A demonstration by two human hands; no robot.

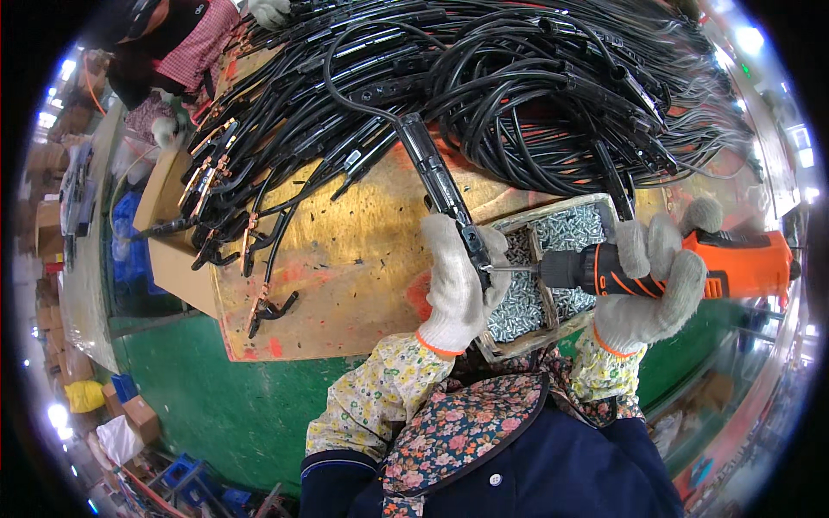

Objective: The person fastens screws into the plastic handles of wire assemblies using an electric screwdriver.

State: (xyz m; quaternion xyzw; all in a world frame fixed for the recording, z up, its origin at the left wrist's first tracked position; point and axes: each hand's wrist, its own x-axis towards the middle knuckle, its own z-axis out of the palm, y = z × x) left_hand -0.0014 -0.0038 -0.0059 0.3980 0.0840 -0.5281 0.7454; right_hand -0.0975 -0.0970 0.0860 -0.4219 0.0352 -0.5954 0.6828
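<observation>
My left hand (453,274), in a white knitted glove, is closed around the lower end of a long black plastic housing (439,177). The housing slants up and away, and a black cable (332,73) loops from its far end. In my gloved right hand (648,302) is an orange and black power screwdriver (747,263), held level. Its thin bit (515,268) points left, and the tip is at the housing beside my left fingers; whether it touches a screw is too small to tell. Beneath both hands sits a divided tray (542,344) of small silver screws (570,226).
Black cables with housings (553,95) pile across the far side of the worn table (337,233). Copper-ended clamps (250,233) lie at the left, by a cardboard box (177,268). At upper left is another person in a checked sleeve (200,47), with gloved hands (269,12).
</observation>
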